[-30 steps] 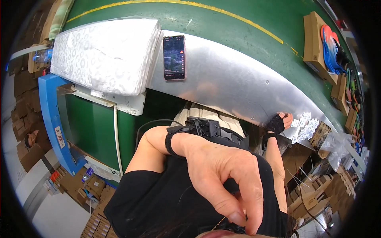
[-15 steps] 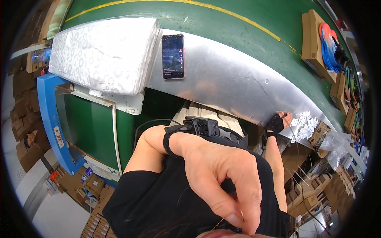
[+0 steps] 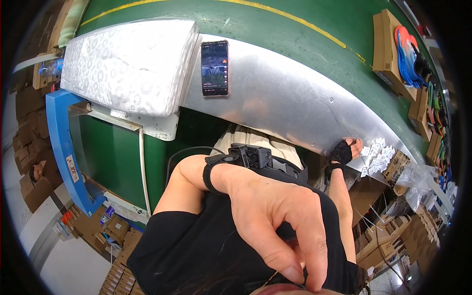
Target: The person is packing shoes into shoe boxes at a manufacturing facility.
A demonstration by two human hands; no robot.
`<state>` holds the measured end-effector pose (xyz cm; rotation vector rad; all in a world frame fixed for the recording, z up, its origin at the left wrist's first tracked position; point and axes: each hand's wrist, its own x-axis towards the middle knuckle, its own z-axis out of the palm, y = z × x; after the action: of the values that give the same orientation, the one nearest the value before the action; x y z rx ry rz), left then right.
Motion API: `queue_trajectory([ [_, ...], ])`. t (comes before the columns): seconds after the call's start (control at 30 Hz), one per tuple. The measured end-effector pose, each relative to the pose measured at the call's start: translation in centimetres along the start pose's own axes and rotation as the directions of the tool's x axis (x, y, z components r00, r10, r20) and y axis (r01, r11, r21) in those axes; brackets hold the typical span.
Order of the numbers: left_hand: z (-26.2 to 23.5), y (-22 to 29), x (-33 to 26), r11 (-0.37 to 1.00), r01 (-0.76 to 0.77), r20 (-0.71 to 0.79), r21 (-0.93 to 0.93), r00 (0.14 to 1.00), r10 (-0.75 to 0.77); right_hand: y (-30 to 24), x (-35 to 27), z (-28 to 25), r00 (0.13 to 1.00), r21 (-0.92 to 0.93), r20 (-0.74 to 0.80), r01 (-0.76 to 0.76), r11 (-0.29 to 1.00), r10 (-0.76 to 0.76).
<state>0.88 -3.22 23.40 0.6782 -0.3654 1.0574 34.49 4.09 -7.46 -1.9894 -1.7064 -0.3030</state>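
My left hand (image 3: 278, 219), bare with a black band at the wrist, is raised close in front of me at the lower middle. Its thumb and fingers bend together in a pinch; whatever lies between the tips is hidden. A thin gold-coloured strand (image 3: 269, 279) shows beside the thumb tip. Farther off at the right, my right hand (image 3: 348, 150) rests on the metal table (image 3: 280, 98) in a black fingerless glove. Its fingers are curled in, and nothing shows in them. Small white paper tags (image 3: 378, 157) lie scattered just right of it.
A phone (image 3: 215, 69) with a lit screen lies on the table, beside a thick plastic-wrapped white stack (image 3: 128, 66). A blue frame (image 3: 64, 147) stands at the left. Clear plastic bags (image 3: 415, 179) sit past the tags. Cartons (image 3: 388, 54) with colourful shoe-sole shapes (image 3: 407, 56) stand far right.
The picture on the phone screen differs and is brighter. My left hand has shifted very slightly to the right, its pinch kept. My right hand stays in place.
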Motion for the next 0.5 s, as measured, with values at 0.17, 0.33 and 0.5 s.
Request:
queue_trajectory([
  [0.17,-0.1,-0.4,0.1,0.999,0.037,0.005,0.01,0.999,-0.037,0.1,0.0,0.0,1.0,-0.029,-0.018,-0.008,1.0,0.007],
  [0.33,-0.2,0.1,0.4,0.996,0.075,0.011,0.058,0.997,-0.075,0.3,0.0,-0.2,1.0,-0.028,-0.006,0.007,1.0,-0.007],
  [0.5,0.1,-0.8,0.4,1.0,0.018,0.039,-0.023,0.999,-0.017,-0.3,0.2,-1.0,0.999,-0.008,0.036,-0.015,1.0,0.015],
])
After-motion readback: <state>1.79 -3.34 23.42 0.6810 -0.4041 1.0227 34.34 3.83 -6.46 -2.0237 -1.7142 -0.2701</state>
